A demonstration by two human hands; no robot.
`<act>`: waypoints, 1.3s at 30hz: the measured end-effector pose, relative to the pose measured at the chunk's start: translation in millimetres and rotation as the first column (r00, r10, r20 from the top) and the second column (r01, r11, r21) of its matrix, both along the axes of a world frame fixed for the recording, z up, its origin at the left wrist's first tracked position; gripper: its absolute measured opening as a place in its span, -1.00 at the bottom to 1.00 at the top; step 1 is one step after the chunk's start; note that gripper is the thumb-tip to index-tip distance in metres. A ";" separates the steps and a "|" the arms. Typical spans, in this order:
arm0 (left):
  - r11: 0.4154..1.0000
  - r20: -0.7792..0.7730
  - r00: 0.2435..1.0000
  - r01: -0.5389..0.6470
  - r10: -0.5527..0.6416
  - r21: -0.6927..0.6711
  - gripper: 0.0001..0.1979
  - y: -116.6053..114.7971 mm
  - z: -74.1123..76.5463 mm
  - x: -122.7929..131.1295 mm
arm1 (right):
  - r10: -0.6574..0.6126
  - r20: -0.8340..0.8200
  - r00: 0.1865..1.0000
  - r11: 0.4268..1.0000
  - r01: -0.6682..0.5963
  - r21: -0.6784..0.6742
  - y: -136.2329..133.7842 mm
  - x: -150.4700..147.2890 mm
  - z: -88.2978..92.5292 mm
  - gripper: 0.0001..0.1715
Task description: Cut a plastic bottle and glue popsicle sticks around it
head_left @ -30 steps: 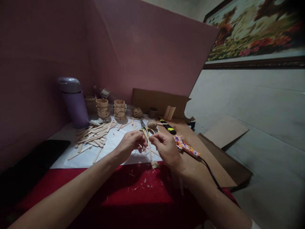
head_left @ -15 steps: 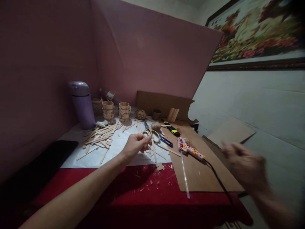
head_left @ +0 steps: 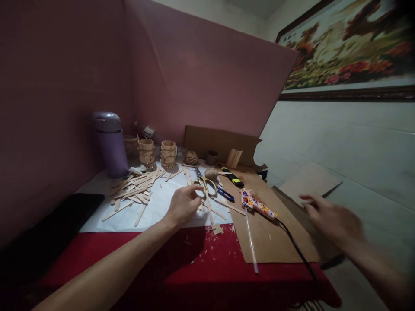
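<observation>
My left hand [head_left: 184,204] is over the white paper, thumb and fingertips drawn together in a pinch; what they hold, if anything, is too small to make out. Just beyond its fingertips lie gold-handled scissors [head_left: 212,186], with a blue cutter [head_left: 226,194] beside them. Out past the table's right side is my right hand [head_left: 333,220], somewhat blurred, fingers loosely extended and nothing seen in them. Nearest to it on the table is a flower-patterned glue gun [head_left: 259,206] with a clear glue stick [head_left: 251,242] poking out, resting on a cardboard sheet [head_left: 279,242].
A heap of wooden craft sticks [head_left: 136,185] spreads at left, below a purple bottle [head_left: 112,147]. Behind stand stick-covered cups [head_left: 168,154], twine balls [head_left: 191,157] and a small pot [head_left: 212,157]. A black-yellow utility knife [head_left: 232,177] lies on the cardboard. The gun's cord [head_left: 296,246] trails over the edge.
My right hand has loosened from a closed shape, its fingers now stretching out to the left. My left hand stays by the scissors, with its fingers turned slightly. The view has shifted a little.
</observation>
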State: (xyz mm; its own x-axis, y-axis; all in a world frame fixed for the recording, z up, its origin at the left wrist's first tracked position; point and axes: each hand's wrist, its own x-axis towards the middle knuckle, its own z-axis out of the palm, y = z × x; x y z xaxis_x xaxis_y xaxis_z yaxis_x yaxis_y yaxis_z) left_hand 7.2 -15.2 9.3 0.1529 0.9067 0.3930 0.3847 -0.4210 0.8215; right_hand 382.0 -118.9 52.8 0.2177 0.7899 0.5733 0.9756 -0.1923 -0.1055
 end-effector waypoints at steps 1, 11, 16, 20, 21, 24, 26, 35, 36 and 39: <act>0.998 -0.046 0.999 -0.009 0.012 0.058 -0.59 -0.9 0.0 0.0 | 0.066 0.059 0.996 0.996 -0.062 -0.067 28.3 -27.0 8.2 -0.62; 0.999 -0.053 0.998 -0.039 0.039 0.004 -0.64 -5.3 -6.5 8.6 | 0.649 0.205 0.732 0.752 -0.578 -0.317 254.1 -244.5 42.3 -0.44; 0.993 -0.104 0.989 -0.102 0.108 0.064 -0.66 -13.2 -9.7 15.0 | 0.690 0.226 0.688 0.704 -0.564 -0.432 336.0 -299.0 30.9 -0.45; 0.975 -0.161 0.975 -0.125 0.155 0.182 -0.72 -16.3 -11.7 18.0 | 0.687 0.256 0.680 0.697 -0.518 -0.497 368.9 -317.4 18.0 -0.60; 0.970 -0.169 0.973 -0.122 0.158 0.208 -0.73 -16.2 -12.1 18.2 | 0.688 0.262 0.677 0.696 -0.513 -0.502 372.9 -319.4 15.1 -0.61; 0.961 -0.181 0.969 -0.121 0.169 0.250 -0.74 -15.3 -13.1 18.5 | 0.687 0.272 0.674 0.700 -0.515 -0.494 377.2 -322.5 9.4 -0.61; 0.960 -0.185 0.967 -0.128 0.178 0.251 -0.73 -14.6 -13.7 18.4 | 0.684 0.271 0.678 0.708 -0.527 -0.470 375.7 -323.3 9.4 -0.61; 0.948 -0.233 0.947 -0.153 0.221 0.278 -0.67 -7.1 -14.3 14.9 | 0.592 0.195 0.782 0.802 -0.546 -0.243 360.0 -306.7 45.3 -0.41; 0.944 -0.233 0.946 -0.152 0.225 0.292 -0.64 -5.8 -13.9 13.9 | 0.583 0.184 0.792 0.810 -0.545 -0.217 356.3 -301.1 51.3 -0.39; 0.931 -0.221 0.944 -0.166 0.246 0.325 -0.59 -0.9 -12.6 9.2 | 0.581 0.150 0.800 0.812 -0.560 -0.162 338.4 -279.4 69.3 -0.34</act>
State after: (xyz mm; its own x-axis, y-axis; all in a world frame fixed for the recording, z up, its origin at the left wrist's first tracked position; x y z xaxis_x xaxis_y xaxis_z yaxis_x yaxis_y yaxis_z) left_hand 16.4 -16.2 -3.3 0.1058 0.7755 0.6224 0.6674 -0.5194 0.5337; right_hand 102.6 219.5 122.1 -0.3924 0.7944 0.4635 0.9107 0.4061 0.0751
